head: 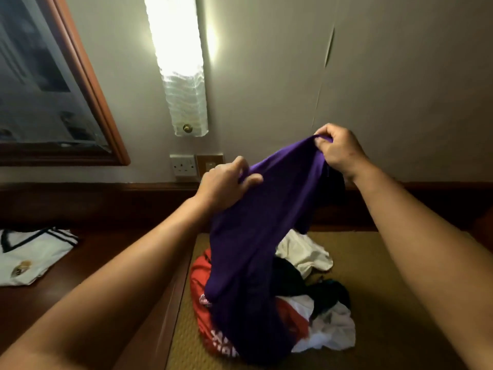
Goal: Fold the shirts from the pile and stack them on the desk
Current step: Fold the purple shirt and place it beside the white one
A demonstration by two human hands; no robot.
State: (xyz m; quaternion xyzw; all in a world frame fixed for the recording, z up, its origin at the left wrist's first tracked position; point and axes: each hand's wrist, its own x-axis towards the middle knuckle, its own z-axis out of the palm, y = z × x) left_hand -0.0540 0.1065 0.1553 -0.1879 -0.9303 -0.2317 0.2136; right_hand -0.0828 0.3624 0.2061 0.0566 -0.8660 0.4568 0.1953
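**Purple shirt lifted from the pile, lower part not yet free**

Both hands are raised in front of the person, and each one pinches the top edge of a purple shirt [256, 222]. The left hand [226, 180] has its fingers curled around a bunched part of the cloth; the right hand [337, 149] holds another part higher up, between thumb and fingers. The shirt hangs down between them and its lower part lies on the pile of shirts [301, 303], which sits on a woven mat [394, 316].

I think the main risk is there. The hem seems to rest among the other clothes, on a red shirt [202, 279] and next to a dark garment [288, 273]. If it is pulled up quickly, it may drag one of them off the mat. Also I cannot tell which edge the hands hold, collar or hem, so the shirt may open the wrong way round and must be turned. The grip is only on a bunch, so the smooth cloth could slip from the fingers.

To the left, on the dark wooden desk [101, 252], a white shirt [29, 252] lies flat and looks folded already. Behind are a wall lamp [181, 76], a socket [183, 165] and a framed mirror [50, 84]. Nothing stands between the hands and the desk.
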